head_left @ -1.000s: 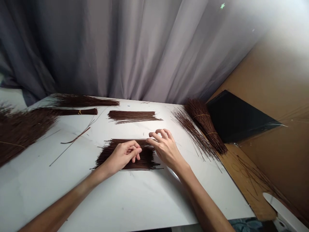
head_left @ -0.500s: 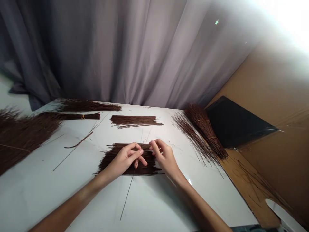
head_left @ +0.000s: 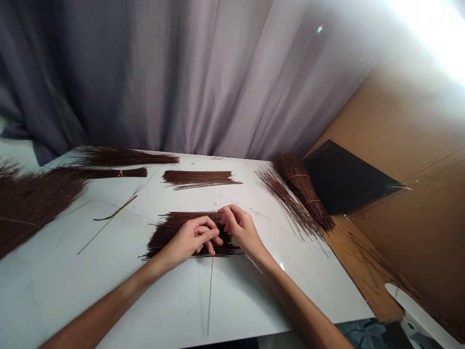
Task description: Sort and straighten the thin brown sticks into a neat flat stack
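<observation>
My left hand (head_left: 198,236) is above a flat pile of short dark brown twigs (head_left: 165,235), thumb and fingers closed on one long thin twig (head_left: 209,300). That twig points toward me past the near edge of the pile, and its far part rises between my hands. Close on the right, my right hand (head_left: 240,228) has its thumb and forefinger pinched beside the twig's upper part. Whether anything thin sits in that pinch is too fine to see. The fingers of both hands cover part of the pile.
A second stack of cut twigs (head_left: 199,178) lies farther back on the white table (head_left: 119,295). Bushy bundles (head_left: 36,203) fill the left side. Tied twigs (head_left: 305,186) and loose ones (head_left: 286,201) lie right. A grey curtain (head_left: 203,77) hangs behind.
The long twig has swung from a slant to nearly upright in view, its near end moving right. My right hand has shifted slightly left, closer to my left. The whole view has moved a little.
</observation>
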Available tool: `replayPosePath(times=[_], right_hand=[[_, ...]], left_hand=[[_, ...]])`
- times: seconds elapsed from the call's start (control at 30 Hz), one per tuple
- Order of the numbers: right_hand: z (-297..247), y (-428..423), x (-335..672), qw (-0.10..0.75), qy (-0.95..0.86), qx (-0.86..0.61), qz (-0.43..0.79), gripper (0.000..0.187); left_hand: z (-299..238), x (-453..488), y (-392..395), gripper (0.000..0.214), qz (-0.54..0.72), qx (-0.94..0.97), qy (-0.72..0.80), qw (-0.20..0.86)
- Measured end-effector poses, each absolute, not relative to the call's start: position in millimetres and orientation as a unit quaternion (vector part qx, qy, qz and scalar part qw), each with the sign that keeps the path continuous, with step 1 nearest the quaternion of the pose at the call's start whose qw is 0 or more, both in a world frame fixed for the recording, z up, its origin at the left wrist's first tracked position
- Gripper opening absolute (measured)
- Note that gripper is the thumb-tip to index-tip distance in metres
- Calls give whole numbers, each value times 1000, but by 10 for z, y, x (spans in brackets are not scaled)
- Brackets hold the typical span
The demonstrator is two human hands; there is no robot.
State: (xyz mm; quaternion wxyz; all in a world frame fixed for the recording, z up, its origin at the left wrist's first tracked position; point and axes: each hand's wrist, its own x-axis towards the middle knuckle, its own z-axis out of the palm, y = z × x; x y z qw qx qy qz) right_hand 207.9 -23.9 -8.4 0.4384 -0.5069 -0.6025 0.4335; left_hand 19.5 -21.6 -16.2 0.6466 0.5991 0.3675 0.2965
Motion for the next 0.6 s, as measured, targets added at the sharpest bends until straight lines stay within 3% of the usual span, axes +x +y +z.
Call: replayPosePath(times=[0.23,0.4,0.6], right_hand=[[70,-352,2071,401,-640,-498,427,34],[132,-422,2050,387,-660,-458,453,34],[99,-346,2147,381,-710,-466,364,26]], left_hand=[[-83,158,-165,33,397,557,354,638],[-8,157,-156,28,483,548,377,569],[-63,98,-118,24,448,631,410,483]])
